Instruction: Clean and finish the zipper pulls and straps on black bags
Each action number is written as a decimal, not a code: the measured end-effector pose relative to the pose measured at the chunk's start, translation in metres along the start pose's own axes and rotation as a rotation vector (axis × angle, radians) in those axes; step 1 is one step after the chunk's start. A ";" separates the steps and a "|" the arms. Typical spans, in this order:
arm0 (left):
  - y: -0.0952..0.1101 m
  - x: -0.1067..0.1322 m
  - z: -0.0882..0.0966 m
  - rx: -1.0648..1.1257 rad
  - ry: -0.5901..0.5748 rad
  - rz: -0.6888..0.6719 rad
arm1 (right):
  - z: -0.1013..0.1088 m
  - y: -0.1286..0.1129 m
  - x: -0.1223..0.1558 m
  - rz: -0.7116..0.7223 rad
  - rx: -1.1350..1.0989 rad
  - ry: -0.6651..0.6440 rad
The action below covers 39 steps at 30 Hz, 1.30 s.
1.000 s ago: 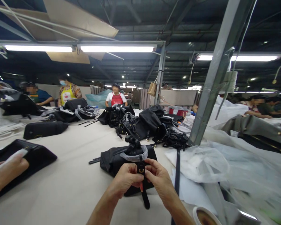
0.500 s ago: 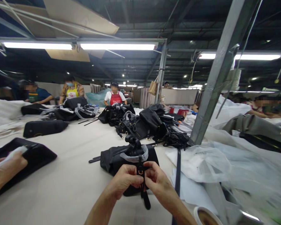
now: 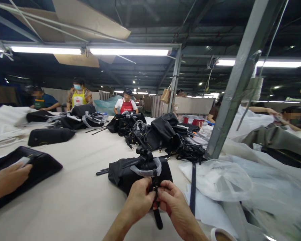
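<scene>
A black handbag (image 3: 120,174) lies on the pale table right in front of me, its handle partly wrapped in clear plastic (image 3: 142,171). My left hand (image 3: 141,197) pinches a black buckled strap (image 3: 157,214) at the bag's front from the left side. From the right, the fingers of my right hand (image 3: 172,199) close on the same strap near its small gold-coloured buckle (image 3: 155,188). The strap's rounded free end hangs down below both hands. My fingers hide part of the buckle and the bag's front.
At left, a co-worker's hand (image 3: 12,177) presses a white cloth on another black bag (image 3: 43,164). A heap of black bags (image 3: 163,130) lies farther back. A metal post (image 3: 230,93), plastic sheeting (image 3: 223,180) and a cup (image 3: 222,235) are on my right.
Both hands have shifted slightly down and right with the strap, and the fingers now cover more of the buckle. The co-worker's hand at left has moved on the other bag.
</scene>
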<state>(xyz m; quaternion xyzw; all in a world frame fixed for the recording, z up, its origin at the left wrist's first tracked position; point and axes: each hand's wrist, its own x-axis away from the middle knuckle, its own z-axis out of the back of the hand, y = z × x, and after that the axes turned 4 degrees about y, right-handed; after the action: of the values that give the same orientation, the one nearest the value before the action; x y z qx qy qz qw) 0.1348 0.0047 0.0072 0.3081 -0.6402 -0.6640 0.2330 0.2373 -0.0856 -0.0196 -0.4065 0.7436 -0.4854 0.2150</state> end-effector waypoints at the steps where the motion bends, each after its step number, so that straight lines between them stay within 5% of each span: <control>1: -0.001 0.001 -0.001 -0.020 0.037 -0.018 | 0.000 0.002 0.000 -0.011 -0.021 0.012; 12: 0.000 0.005 -0.005 0.196 -0.108 0.160 | 0.005 0.011 0.007 0.209 0.021 -0.064; 31: -0.013 0.011 -0.009 0.459 -0.142 0.214 | 0.010 0.017 0.007 0.284 0.177 0.123; 34: -0.013 0.017 -0.012 0.309 -0.027 0.071 | 0.008 0.012 0.007 0.257 0.152 0.175; 39: -0.034 0.029 -0.022 -0.137 0.341 -0.252 | 0.002 0.007 0.006 0.205 0.163 0.164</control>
<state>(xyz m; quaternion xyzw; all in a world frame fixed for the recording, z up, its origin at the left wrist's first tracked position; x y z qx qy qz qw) 0.1330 -0.0293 -0.0296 0.4769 -0.5012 -0.6682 0.2735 0.2321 -0.0904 -0.0264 -0.2686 0.7543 -0.5514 0.2341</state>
